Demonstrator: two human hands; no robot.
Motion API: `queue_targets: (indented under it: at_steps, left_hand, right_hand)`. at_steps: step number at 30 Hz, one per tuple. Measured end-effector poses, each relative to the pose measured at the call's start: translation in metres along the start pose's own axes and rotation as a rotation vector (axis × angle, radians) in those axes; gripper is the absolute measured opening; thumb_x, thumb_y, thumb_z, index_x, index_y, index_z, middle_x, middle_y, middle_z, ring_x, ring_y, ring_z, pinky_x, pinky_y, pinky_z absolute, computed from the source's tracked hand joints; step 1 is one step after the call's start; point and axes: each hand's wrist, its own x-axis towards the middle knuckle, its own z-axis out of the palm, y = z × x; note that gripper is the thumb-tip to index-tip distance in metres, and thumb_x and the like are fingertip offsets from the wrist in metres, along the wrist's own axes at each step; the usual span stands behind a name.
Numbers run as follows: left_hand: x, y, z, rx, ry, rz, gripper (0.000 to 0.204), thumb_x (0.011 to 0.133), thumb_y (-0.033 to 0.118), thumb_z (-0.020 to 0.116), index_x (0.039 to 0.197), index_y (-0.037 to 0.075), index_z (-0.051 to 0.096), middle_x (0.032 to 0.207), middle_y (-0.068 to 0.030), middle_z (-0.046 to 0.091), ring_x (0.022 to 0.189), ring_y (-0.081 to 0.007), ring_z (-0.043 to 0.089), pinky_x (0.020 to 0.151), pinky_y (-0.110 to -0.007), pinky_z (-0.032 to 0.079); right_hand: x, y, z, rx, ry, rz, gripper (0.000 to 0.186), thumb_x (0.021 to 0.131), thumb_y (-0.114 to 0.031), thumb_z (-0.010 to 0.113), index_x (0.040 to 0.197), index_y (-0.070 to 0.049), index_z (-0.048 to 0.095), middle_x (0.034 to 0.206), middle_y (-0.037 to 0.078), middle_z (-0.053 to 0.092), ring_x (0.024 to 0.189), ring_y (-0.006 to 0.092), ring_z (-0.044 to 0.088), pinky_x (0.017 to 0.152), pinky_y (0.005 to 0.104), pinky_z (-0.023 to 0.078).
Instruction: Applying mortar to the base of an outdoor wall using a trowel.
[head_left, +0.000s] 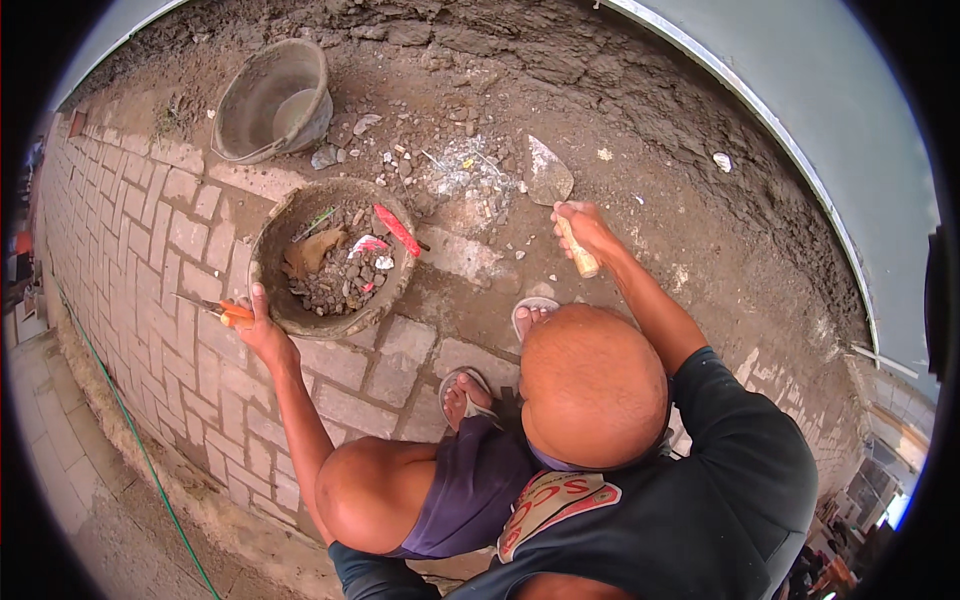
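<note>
We saw the right hand closed around the wooden handle of a flat, mud-smeared metal trowel, its blade just beside a scattered patch of whitish ash and small rubble on the bare brown soil. The left hand was at the near-left rim of a round, mud-caked grey-brown tub, its fingers clamped on an orange-handled tool with a narrow, pointed metal end; we could not tell how firmly that hand bore on the rim. The two hands were well apart.

We judged the gathering to be partly done. The tub, standing on the grey-brown brick paving ahead of the feet, already held stones, a crumpled brown scrap and other bits of litter, while a long red object lay by its far-right rim. Much was left: ash, pebbles and loose pieces lay across the soil beyond the tub. Farther off, we noticed a tilted, dirt-coated grey bucket, with no rubble that we could make out inside.
</note>
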Motion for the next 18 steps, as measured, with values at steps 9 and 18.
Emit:
queue_targets:
  at_steps: [9, 18]
  left_hand:
    - [-0.001, 0.019, 0.02, 0.072, -0.024, 0.0, 0.075, 0.088, 0.021, 0.071, 0.143, -0.007, 0.028, 0.129, -0.0155, 0.048, 0.11, -0.0182, 0.053, 0.093, -0.028, 0.044]
    - [-0.025, 0.029, 0.011, 0.339, 0.004, -0.044, 0.082, 0.089, 0.029, 0.069, 0.146, -0.006, 0.021, 0.12, -0.0116, 0.05, 0.106, -0.0173, 0.052, 0.095, -0.031, 0.042]
  right_hand:
    - [0.019, -0.028, 0.014, -0.393, -0.141, -0.093, 0.029, 0.098, -0.032, 0.048, 0.088, -0.005, 0.051, 0.069, 0.002, 0.049, 0.046, 0.0123, 0.047, 0.039, 0.0299, 0.041]
    - [-0.035, 0.034, -0.02, -0.334, 0.018, -0.013, 0.033, 0.098, -0.034, 0.046, 0.089, -0.003, 0.051, 0.068, 0.005, 0.053, 0.048, 0.0144, 0.051, 0.041, 0.033, 0.043]
